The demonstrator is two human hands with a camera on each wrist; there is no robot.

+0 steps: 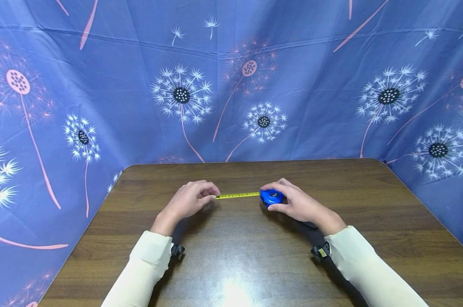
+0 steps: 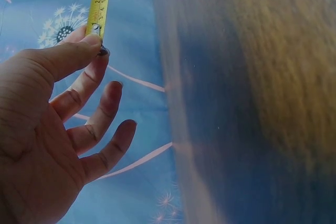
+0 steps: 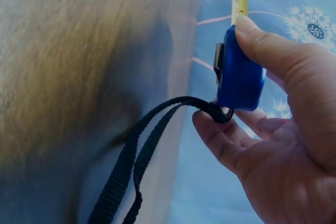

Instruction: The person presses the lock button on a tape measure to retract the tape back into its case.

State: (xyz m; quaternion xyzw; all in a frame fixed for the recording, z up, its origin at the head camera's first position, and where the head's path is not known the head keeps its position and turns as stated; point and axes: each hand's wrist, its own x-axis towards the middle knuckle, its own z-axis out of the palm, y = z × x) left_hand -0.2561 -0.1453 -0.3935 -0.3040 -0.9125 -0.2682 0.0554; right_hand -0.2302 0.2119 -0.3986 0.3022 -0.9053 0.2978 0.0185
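Note:
A blue tape measure point(image 1: 271, 197) is held above the table by my right hand point(image 1: 298, 204), thumb on one side and fingers on the other. Its yellow blade point(image 1: 237, 195) runs out to the left in a nearly straight line. At the blade's end, my left hand point(image 1: 189, 200) pinches the metal end hook point(image 2: 96, 29) between thumb and forefinger; the other fingers are loosely bent in the left wrist view. From the case's lower end hangs a black wrist strap point(image 3: 149, 145), and a metal clip point(image 3: 218, 59) shows on its side.
Beneath both hands lies a brown wood-grain table point(image 1: 231, 238), with a bright glare near its front. A blue cloth point(image 1: 312, 85) with a dandelion print hangs behind and along the sides. Dark wrist devices point(image 1: 320, 251) sit at the white sleeves' cuffs.

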